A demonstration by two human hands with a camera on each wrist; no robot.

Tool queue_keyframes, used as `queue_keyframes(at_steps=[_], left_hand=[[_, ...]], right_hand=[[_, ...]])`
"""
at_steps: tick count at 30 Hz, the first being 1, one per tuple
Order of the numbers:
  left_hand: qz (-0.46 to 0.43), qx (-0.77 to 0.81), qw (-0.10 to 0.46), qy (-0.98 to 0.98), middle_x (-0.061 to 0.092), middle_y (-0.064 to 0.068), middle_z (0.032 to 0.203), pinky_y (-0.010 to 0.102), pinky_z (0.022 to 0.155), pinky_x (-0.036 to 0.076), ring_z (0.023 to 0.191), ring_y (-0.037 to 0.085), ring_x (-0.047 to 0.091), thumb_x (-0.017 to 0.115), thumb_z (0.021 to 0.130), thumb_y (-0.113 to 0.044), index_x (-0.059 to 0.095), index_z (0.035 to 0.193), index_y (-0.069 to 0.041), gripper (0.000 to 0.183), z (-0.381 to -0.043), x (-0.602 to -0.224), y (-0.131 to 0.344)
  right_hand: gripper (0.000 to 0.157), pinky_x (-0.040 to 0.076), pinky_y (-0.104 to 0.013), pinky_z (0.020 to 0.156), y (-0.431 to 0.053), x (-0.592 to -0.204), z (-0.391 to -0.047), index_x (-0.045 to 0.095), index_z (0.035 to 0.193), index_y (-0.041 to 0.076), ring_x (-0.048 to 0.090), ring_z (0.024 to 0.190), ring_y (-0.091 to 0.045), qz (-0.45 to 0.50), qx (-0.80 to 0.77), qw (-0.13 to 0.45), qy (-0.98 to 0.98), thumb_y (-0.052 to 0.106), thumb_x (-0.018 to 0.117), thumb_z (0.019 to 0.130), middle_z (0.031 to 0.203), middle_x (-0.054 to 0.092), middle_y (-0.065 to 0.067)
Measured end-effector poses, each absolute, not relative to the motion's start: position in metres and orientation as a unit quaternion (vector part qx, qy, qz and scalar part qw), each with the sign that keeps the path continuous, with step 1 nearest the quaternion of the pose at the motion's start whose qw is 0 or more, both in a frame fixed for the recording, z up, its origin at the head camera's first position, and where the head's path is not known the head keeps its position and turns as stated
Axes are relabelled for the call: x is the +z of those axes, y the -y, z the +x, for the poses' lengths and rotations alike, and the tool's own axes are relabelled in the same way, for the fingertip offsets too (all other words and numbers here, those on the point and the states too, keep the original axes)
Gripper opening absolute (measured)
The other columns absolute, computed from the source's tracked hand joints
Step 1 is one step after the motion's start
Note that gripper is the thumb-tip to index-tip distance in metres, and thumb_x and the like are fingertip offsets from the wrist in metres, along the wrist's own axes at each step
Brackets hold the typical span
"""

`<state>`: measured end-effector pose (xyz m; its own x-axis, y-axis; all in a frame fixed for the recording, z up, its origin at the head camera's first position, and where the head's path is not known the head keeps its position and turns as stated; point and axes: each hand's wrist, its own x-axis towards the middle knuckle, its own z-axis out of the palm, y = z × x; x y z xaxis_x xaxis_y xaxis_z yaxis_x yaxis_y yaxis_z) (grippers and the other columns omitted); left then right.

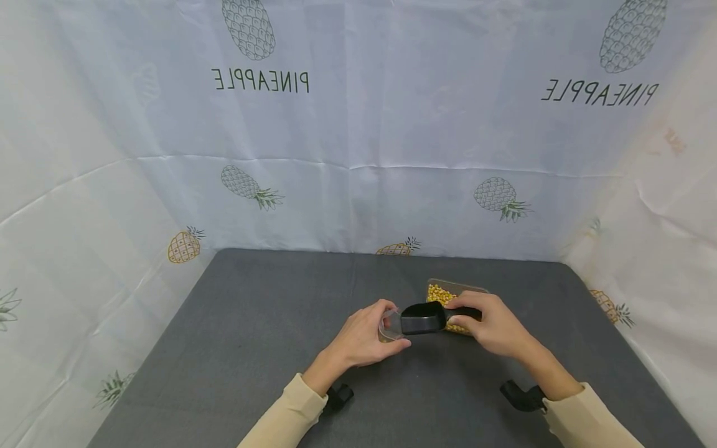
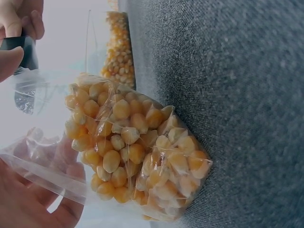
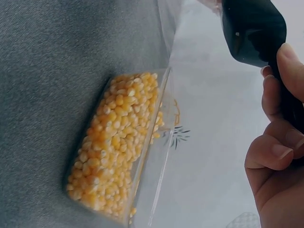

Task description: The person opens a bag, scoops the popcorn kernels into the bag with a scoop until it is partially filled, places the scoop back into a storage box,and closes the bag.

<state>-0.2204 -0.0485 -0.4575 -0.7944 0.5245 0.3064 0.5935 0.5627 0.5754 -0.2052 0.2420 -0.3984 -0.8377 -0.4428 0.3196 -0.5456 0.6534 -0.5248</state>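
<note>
My left hand (image 1: 366, 336) holds a clear plastic bag (image 2: 128, 147) near its mouth, thumb on one side and fingers on the other. Yellow corn kernels fill the bag's lower part, close over the table in the left wrist view. In my right hand (image 1: 490, 323) is the handle of a black scoop (image 1: 424, 318), gripped between thumb and curled fingers. The scoop's front end overlaps the bag's mouth, and its dark inside shows no heap of kernels. Behind the scoop stands a clear rectangular container (image 1: 456, 285) of corn kernels, partly hidden by my right hand.
A dark grey table (image 1: 269, 311) lies under everything. White curtains (image 1: 364, 124) printed with pineapples hang close along its back and sides. Black wrist straps with mounts (image 1: 522, 396) stick out below both forearms.
</note>
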Motion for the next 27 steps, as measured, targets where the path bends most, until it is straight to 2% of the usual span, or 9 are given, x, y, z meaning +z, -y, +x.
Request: queue_keyframes(at_steps=[10,16,27], left_hand=[[-0.315,-0.339,0.061,0.885,0.059,-0.008,0.095,0.025,0.069,0.046,0.078,0.005,0.053,0.071,0.089,-0.055,0.056,0.132,-0.013,0.061,-0.220,-0.457,0.048],[-0.319,-0.341,0.061,0.882,0.058,-0.007,0.095,0.025,0.068,0.046,0.076,0.005,0.052,0.072,0.089,-0.054,0.056,0.131,-0.012,0.061,-0.220,-0.456,0.049],[-0.315,-0.340,0.055,0.884,0.058,-0.007,0.095,0.025,0.068,0.044,0.075,0.005,0.051,0.071,0.089,-0.054,0.056,0.132,-0.013,0.061,-0.220,-0.457,0.048]], right_hand=[[0.025,0.053,-0.054,0.086,-0.258,-0.403,-0.203,0.074,0.117,0.007,0.065,0.108,-0.034,0.238,0.332,0.068,0.910,0.012,0.075,0.092,0.115,0.070,-0.007],[0.024,0.052,-0.056,0.088,-0.271,-0.406,-0.203,0.073,0.118,0.007,0.063,0.113,-0.038,0.217,0.344,0.067,0.911,0.013,0.073,0.094,0.117,0.070,-0.009],[0.024,0.049,-0.059,0.088,-0.296,-0.412,-0.208,0.072,0.120,0.006,0.062,0.112,-0.041,0.187,0.340,0.076,0.919,0.015,0.070,0.098,0.120,0.068,-0.014]])
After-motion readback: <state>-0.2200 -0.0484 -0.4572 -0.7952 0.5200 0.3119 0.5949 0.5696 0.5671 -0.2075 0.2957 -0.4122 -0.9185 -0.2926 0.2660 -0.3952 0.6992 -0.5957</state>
